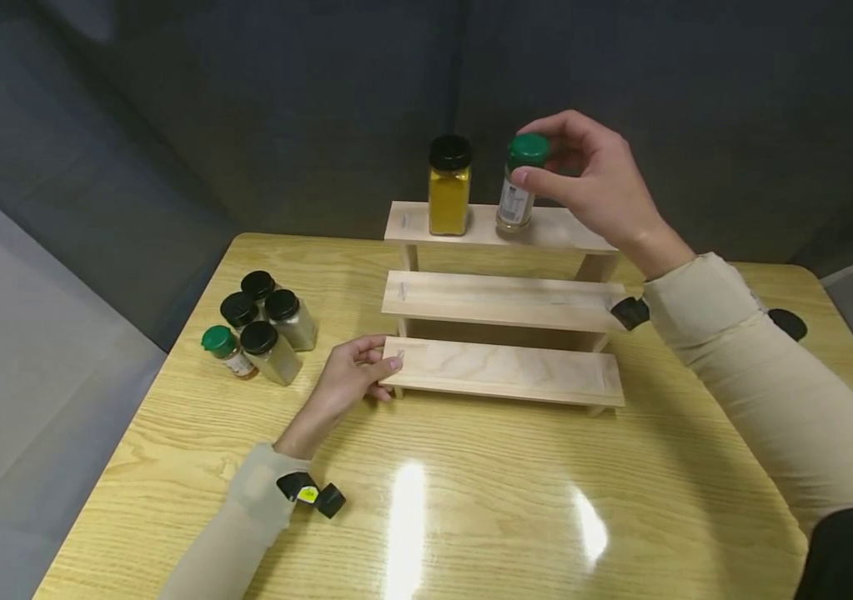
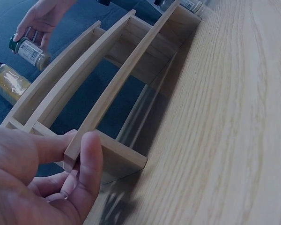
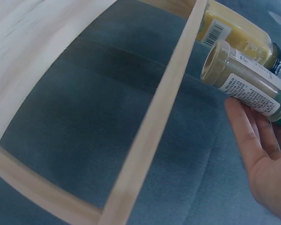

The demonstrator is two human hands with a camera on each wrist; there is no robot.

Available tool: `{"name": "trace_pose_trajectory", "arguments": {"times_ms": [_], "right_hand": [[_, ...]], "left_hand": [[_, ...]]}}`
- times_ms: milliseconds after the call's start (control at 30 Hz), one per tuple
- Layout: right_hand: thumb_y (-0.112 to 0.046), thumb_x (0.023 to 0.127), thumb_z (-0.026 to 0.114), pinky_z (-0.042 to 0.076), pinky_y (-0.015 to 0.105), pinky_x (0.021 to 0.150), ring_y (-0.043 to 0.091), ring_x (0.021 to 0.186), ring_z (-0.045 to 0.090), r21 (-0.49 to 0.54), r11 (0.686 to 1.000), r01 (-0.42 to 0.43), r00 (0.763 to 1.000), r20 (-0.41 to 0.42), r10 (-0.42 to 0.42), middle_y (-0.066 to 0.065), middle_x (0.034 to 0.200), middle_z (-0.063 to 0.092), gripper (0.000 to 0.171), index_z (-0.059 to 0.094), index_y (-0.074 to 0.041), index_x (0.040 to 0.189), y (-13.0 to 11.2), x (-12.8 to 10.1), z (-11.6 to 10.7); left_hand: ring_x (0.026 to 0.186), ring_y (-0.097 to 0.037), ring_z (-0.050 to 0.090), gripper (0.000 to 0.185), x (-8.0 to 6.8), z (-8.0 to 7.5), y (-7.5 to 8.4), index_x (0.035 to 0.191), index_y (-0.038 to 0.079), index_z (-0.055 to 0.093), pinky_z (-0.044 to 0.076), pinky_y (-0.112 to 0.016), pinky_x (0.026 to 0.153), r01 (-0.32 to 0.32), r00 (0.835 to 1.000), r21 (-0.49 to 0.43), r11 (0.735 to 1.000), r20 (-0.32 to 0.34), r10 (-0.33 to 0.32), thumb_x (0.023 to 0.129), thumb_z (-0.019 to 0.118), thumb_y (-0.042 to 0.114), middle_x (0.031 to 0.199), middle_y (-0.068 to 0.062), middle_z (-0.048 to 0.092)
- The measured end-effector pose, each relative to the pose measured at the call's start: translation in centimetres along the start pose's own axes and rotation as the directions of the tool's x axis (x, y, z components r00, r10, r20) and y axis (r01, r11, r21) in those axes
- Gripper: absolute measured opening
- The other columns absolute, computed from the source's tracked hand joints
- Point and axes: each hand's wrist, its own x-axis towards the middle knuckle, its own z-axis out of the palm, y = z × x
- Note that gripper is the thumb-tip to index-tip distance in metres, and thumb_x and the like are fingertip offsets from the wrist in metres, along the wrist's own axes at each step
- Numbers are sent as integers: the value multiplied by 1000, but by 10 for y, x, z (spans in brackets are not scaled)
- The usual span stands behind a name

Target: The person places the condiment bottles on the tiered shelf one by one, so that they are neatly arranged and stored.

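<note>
2 jars on the top step of a 3-step wooden rack (image 1: 501,302), one of them held by the lid.

the right hand (image 1: 597,185) pinches the green lid of a spice jar (image 1: 518,185) with curled fingers (image 1: 539,177); the jar stands on the top step just beside a yellow-filled jar (image 1: 449,185) with a black lid. its white label carries small print and a barcode, too fine to read. the left hand (image 1: 347,377) grips the left end of the lowest step, thumb and fingers around the edge. 5 more jars (image 1: 261,332), 4 black-lidded and 1 green-lidded, cluster on the surface (image 1: 471,517) left of the rack, well apart from the held jar.
</note>
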Motion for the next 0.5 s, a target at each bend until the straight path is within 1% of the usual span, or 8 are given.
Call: {"name": "trace_pose_trajectory", "arguments": {"times_ms": [133,500], "right_hand": [[-16,99,83,56,25,85,21,100,66,-6,1000,-7,1000,5,7,1,116,69,32,74,-15,130,2,0,1],[-16,100,82,58,23,86,21,102,66,-10,1000,-19,1000,14,19,1,118,69,33,73,-15,131,7,-2,4]], "left_hand": [[64,-13,68,59,-1,0,0,156,-15,45,64,-23,58,9,1000,14,1000,0,-9,105,72,0,104,-14,58],[63,-13,68,59,-3,1,0,155,-16,45,65,-23,58,11,1000,1,1000,0,-11,105,72,-1,103,-14,58]]}}
